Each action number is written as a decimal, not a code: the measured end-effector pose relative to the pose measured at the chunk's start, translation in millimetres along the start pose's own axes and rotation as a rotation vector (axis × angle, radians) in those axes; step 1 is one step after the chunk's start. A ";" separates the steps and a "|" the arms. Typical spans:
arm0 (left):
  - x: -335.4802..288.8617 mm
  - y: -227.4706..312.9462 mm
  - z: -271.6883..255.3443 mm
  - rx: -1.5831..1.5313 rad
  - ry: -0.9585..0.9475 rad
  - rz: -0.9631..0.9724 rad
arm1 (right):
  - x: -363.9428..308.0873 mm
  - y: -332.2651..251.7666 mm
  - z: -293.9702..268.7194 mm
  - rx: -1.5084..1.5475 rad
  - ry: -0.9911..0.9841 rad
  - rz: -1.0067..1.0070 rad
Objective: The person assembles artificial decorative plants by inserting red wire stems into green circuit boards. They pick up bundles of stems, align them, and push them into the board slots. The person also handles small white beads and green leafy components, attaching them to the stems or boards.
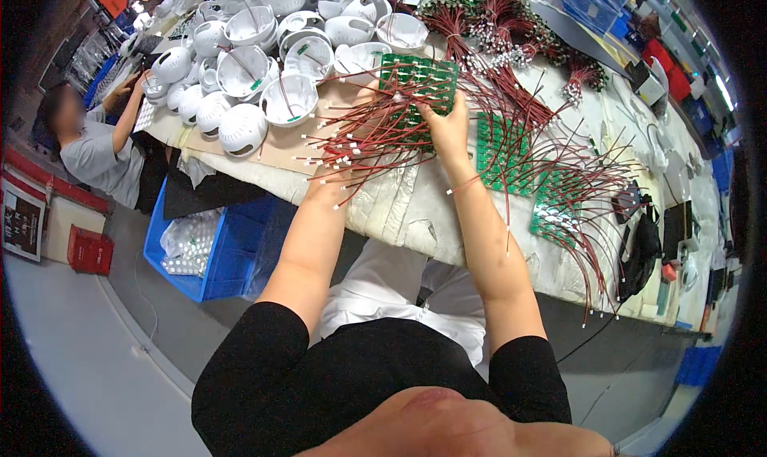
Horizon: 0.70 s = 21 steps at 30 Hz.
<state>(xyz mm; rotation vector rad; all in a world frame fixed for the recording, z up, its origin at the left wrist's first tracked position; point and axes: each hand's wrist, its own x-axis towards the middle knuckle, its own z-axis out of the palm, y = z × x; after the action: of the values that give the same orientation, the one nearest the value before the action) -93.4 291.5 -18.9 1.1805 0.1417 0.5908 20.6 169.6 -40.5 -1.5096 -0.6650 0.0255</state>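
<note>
In the head view, the right hand (450,132) is closed on the right edge of a green circuit-board panel (423,72), thumb pressed on its upper face. The left hand (343,144) lies just left of the panel, largely covered by wires, so I cannot tell how far its fingers are open or whether they grip anything. The held panel sits between the two hands, above the desk (403,217). Dark red wires (363,147) with white end plugs fan from it across the left hand and wrist.

Beneath and left of the left hand is a sheet of brown cardboard (280,155). Farther left and beyond that hand stand many white rounded shells (242,129), piled together, some with a small green board inside. Just right of the right hand lies a second green panel (502,155), with a third green panel (558,209) nearer the desk's front edge, both wired. Beyond the right hand are thick bundles of red wires (511,13). Well left of the left hand, below desk level, is a blue bin (204,285); another person (100,157) is farther left.
</note>
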 end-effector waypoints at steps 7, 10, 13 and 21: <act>6.0 -7.3 11.5 0.096 0.004 0.094 | -7.7 -11.7 6.1 -0.119 0.127 -0.067; 3.5 -9.8 15.9 0.131 0.007 0.120 | -9.4 -13.1 11.5 -0.101 0.179 -0.081; 12.6 -14.8 17.6 0.150 0.007 0.135 | -7.7 -11.8 11.7 -0.193 0.163 -0.105; 15.5 -7.9 4.1 0.121 -0.063 0.047 | 11.7 5.0 -14.3 0.262 -0.307 0.253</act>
<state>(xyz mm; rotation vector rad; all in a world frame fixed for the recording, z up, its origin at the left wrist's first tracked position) -75.9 294.0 -21.3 1.3210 0.0967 0.5922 38.1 162.0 -39.4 -1.3375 -0.6799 0.5275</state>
